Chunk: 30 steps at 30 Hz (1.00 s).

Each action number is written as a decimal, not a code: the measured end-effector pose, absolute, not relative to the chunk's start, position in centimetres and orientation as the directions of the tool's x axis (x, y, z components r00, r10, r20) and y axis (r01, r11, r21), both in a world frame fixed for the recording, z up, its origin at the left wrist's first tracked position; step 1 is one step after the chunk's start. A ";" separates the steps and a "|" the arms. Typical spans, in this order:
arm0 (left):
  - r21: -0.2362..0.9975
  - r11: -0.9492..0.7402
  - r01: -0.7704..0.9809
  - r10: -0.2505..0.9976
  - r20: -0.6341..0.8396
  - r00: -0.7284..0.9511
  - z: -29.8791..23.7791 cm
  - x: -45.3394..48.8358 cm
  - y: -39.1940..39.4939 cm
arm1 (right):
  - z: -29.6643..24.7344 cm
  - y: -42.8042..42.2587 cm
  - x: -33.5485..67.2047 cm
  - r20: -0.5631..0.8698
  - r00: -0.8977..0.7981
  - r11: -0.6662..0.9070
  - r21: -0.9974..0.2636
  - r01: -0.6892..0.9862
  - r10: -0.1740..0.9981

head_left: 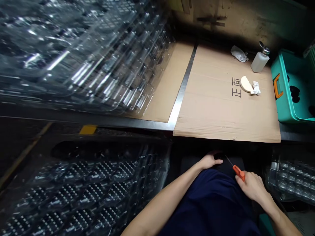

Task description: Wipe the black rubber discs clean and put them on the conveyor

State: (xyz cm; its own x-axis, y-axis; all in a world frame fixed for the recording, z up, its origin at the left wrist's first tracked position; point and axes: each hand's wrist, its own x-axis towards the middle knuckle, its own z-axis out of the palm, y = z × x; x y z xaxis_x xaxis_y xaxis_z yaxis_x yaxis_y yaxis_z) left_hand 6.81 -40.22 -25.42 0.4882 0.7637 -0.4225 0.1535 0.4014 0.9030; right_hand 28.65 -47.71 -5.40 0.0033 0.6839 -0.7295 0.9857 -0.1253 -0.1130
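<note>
My left hand is above my lap, below the table's front edge. Its fingers curl round a small dark, glossy piece, whose shape is hard to make out against the dark background. In my right hand is an orange-handled knife with a thin metal blade. The blade points up and left towards the dark piece, and its tip is near that piece; whether they touch I cannot tell. Both hands are in front of my dark blue clothing.
Clear plastic trays are stacked at left, with more trays below and at right. Cardboard covers the table. On it are a pump bottle, crumpled white bag, cream pad and white wad. A teal bin contains dark pieces.
</note>
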 end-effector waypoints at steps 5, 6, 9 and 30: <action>0.808 0.588 0.042 0.727 -0.550 0.411 -25.6 7.2 -40.2 | -5.3 -47.3 29.4 -0.753 -0.013 -0.110 -0.113 0.988 0.658; 0.745 0.667 -0.023 0.690 -0.605 0.398 -25.6 7.4 -40.1 | -5.4 -47.3 29.5 -0.749 -0.011 -0.103 -0.105 0.989 0.662; 0.583 0.791 -0.184 0.605 -0.702 0.376 -25.5 7.6 -39.7 | -6.1 -47.5 29.4 -0.744 -0.044 -0.070 -0.122 0.990 0.667; 0.350 0.903 -0.248 0.426 -0.797 0.428 -24.3 6.6 -40.5 | -6.6 -49.9 42.7 0.092 0.898 -0.282 -0.931 0.231 0.431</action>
State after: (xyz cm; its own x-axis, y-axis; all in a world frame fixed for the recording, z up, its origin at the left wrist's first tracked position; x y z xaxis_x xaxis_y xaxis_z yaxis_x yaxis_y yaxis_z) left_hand 6.57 -40.51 -24.26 0.4280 0.4263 -0.7969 -0.2482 0.9033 0.3499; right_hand 42.67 -49.87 -6.60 0.8978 0.4307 0.0921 0.2308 -0.2820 -0.9313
